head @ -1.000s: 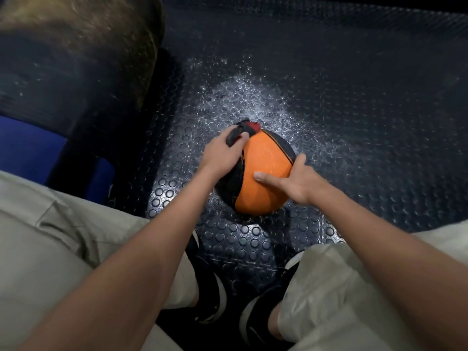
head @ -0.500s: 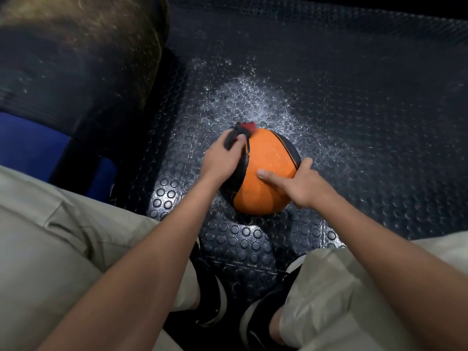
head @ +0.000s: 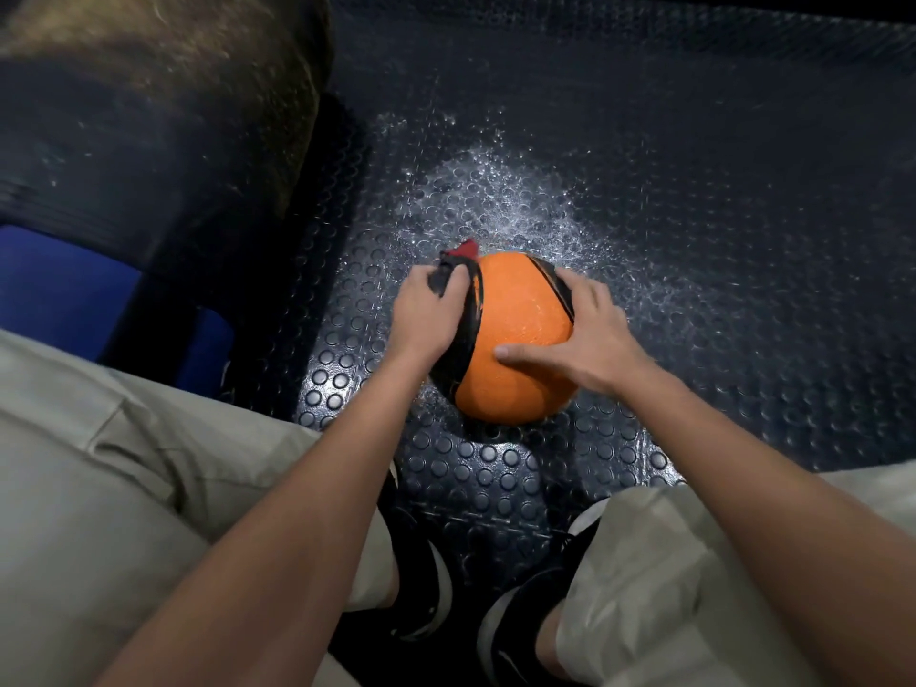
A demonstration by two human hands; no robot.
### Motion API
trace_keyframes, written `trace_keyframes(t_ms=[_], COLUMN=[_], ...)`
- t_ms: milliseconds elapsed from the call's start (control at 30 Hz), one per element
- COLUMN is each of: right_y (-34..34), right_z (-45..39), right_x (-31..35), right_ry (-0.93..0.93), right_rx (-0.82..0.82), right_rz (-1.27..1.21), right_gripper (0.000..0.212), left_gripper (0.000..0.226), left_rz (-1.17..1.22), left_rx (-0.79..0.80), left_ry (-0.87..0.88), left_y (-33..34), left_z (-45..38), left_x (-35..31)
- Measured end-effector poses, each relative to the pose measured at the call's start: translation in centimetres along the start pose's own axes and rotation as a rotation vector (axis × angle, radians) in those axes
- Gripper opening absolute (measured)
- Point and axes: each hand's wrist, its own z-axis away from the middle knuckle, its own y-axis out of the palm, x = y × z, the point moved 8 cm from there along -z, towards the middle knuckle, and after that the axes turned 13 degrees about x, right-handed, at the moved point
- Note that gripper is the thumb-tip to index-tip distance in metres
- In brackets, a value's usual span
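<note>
An orange ball with black stripes (head: 515, 334) sits on the dark studded floor mat (head: 495, 478) between my feet. My left hand (head: 429, 309) grips a dark cloth with a red corner (head: 458, 257) and holds it against the ball's upper left side. My right hand (head: 590, 334) lies spread over the ball's right side, fingers straight, thumb across the orange front. The ball's underside and far side are hidden.
The mat (head: 495, 200) beyond the ball glistens with water drops. A large dark rounded object (head: 148, 116) stands at the upper left, with a blue surface (head: 54, 285) below it. My black shoes (head: 510, 632) and light trousers (head: 124, 488) fill the bottom.
My right hand has shifted up and spread wider over the ball's right side. My left hand with the cloth has stayed on the upper left of the ball.
</note>
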Motion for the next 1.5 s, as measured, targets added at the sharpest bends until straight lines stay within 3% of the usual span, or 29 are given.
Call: trace_keyframes(t_ms=[100,200,300,500,700,933,1000,1100,1200,1300,1400,1500], right_y=[0.1,0.9,1.4,1.7,1.5,2.2,2.4,2.1,1.9,2.0,2.2,2.4], right_z=[-0.5,-0.9,-1.2,-1.4,-1.3,-1.1,-1.1,-1.1,-0.9,-0.4,-0.1,-0.2], right_x=[1.1,2.4,2.3,2.1,1.1,2.2,2.5,2.4,2.3,2.3,2.6,2.9], right_ry=[-0.011,-0.065,-0.100,-0.118,-0.071,-0.114,-0.123,-0.115,-0.108,-0.127,-0.137,-0.140], right_rx=[-0.021,-0.014,0.059,0.117,0.104,0.047,0.050,0.062,0.042,0.016,0.006,-0.005], right_rz=[0.098,0.132,0.057,0.096,0.023,0.071,0.099,0.119,0.154,0.175,0.221,0.278], right_gripper=[0.138,0.137,0.153,0.168,0.173,0.172,0.173,0.172,0.170,0.165,0.163,0.163], left_gripper=[0.032,0.040,0.034,0.029,0.047,0.029,0.024,0.036,0.039,0.032,0.043,0.046], left_rz=[0.072,-0.055,-0.121,0.164,-0.101,0.099,0.000,-0.167,-0.194,-0.014,0.198,0.218], left_rx=[-0.016,-0.006,0.043,0.096,0.143,0.123,0.149,0.191,0.162,0.169,0.257,0.258], left_ry=[-0.120,0.022,0.071,-0.134,0.031,-0.114,-0.090,-0.041,-0.064,-0.075,-0.205,-0.235], left_y=[-0.2,0.9,1.6,-0.1,1.7,-0.6,-0.1,0.5,0.0,-0.2,0.2,0.3], left_z=[0.1,-0.1,-0.6,-1.1,-1.3,-0.9,-0.8,-1.3,-1.8,-2.1,-1.5,-1.1], left_x=[1.6,-1.1,-2.5,2.1,-2.1,1.7,-0.3,-3.5,-3.1,0.6,4.3,3.8])
